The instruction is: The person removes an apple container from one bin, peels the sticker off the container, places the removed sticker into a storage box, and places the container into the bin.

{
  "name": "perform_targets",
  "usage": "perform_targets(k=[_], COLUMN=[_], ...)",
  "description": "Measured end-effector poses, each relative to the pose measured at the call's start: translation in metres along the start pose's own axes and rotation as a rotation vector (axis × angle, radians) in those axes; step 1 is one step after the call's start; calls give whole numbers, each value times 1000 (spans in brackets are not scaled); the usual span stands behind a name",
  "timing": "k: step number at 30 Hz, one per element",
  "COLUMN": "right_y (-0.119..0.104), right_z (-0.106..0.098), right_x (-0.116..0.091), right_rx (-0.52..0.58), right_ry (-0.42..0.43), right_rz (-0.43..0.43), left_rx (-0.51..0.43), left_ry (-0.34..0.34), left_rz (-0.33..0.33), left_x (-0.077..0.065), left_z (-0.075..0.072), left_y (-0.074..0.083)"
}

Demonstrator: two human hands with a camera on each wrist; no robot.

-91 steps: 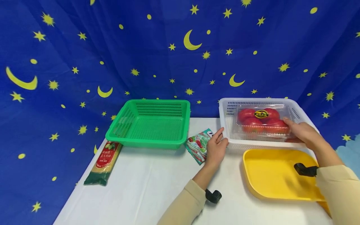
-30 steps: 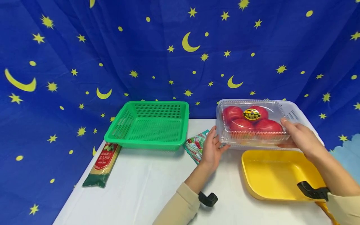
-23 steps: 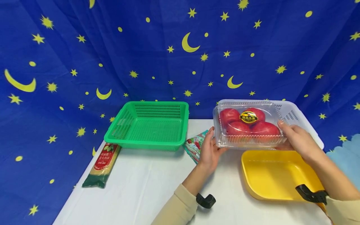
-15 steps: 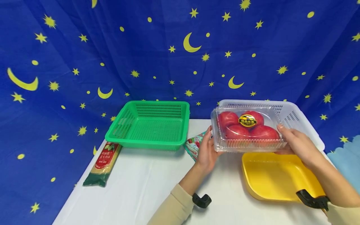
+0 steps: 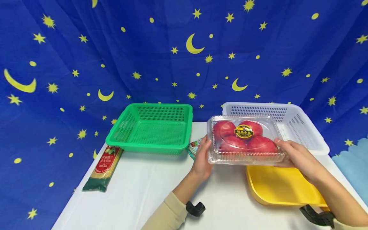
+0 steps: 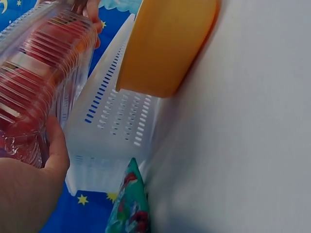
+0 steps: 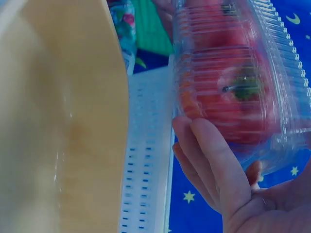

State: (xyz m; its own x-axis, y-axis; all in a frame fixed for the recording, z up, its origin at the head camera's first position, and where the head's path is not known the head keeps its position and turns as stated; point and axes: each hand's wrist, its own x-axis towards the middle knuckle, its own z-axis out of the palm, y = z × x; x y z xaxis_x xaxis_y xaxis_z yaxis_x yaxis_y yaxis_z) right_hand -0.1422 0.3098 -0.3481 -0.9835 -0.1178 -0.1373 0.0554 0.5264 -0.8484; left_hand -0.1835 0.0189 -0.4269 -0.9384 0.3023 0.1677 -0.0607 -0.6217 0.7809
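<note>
head view: clear fruit box between left grip and right grip

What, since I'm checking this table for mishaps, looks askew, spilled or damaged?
Nothing looks spilled or damaged, and the clear box seems closed. Mildly odd: the pasta pack lies slanted along the table's left edge, its far end hidden by the green basket; I can't tell whether it is pinned beneath.

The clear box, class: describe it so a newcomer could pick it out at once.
On the white table, find the white basket at the back right. In front of it, the left hand and right hand hold the clear box, the only container showing red fruit.
</note>
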Motion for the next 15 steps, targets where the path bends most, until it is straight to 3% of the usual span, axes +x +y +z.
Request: perform_targets(k=[3,10,15], right_y=[-2,-3,-4], right_z=[5,20,34], right_x=[-5,-18,-25], right_rx=[4,-141,-175], right_ry=[-12,24,35], right_rz=[-2,25,20], left_rx=[25,123,185], left_ry=[0,-1,-21], left_rz=[-10,-43,-73], left_x=[-5,-23,-36], left_z=[-3,-13,-22], left_y=[7,16,22])
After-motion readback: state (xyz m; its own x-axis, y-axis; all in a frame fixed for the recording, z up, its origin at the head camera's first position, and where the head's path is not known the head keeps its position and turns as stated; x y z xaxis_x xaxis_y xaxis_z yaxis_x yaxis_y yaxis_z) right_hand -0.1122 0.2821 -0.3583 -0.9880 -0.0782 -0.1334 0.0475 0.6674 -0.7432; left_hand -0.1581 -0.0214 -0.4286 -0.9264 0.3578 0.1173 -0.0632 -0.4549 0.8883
